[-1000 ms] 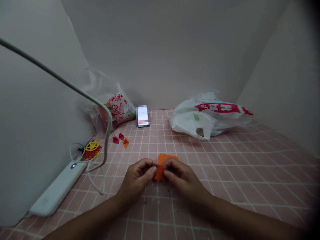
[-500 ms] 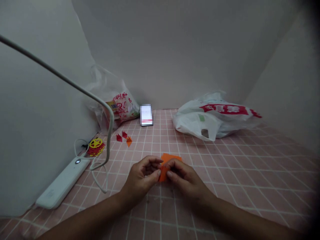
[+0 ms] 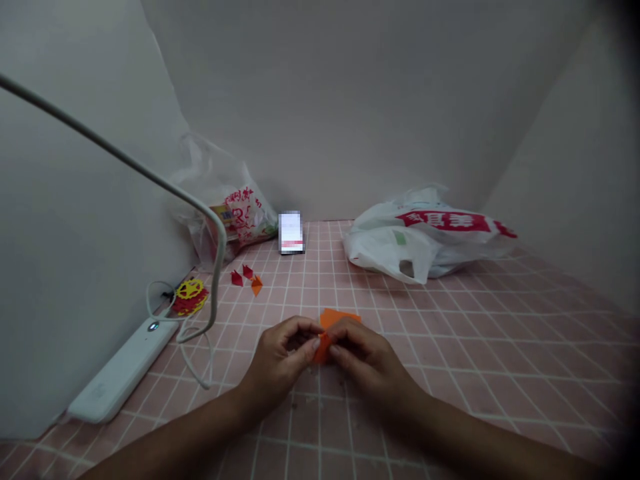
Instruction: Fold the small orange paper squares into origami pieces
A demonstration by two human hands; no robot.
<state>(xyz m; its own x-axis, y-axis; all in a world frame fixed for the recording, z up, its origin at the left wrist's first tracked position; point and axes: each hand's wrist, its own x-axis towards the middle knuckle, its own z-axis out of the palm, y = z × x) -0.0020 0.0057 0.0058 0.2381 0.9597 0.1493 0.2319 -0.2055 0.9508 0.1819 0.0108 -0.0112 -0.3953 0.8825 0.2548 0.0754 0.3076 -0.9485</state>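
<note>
A small folded piece of orange paper (image 3: 323, 349) is pinched between my two hands, just above the tiled surface. My left hand (image 3: 284, 353) grips its left side with thumb and forefinger, and the other fingers are curled. On the other side, my right hand (image 3: 367, 357) pinches the paper's right edge between thumb and fingertips. Partly hidden behind my fingers lies a flat sheet of orange paper (image 3: 340, 316). Farther left on the surface sit two small folded red paper pieces (image 3: 237, 278) and a folded orange paper piece (image 3: 257, 285).
A white power bank (image 3: 123, 370) with a looped cable (image 3: 217, 267) lies at the left, beside yellow and red gear-like cutouts (image 3: 190, 295). A phone (image 3: 291, 232) leans at the back, between a clear plastic bag (image 3: 245, 213) and a white plastic bag (image 3: 390, 247).
My fingertips have drawn slightly closer around the folded orange paper, so less of it shows. The whole view has shifted a little; the objects on the surface look otherwise unchanged.
</note>
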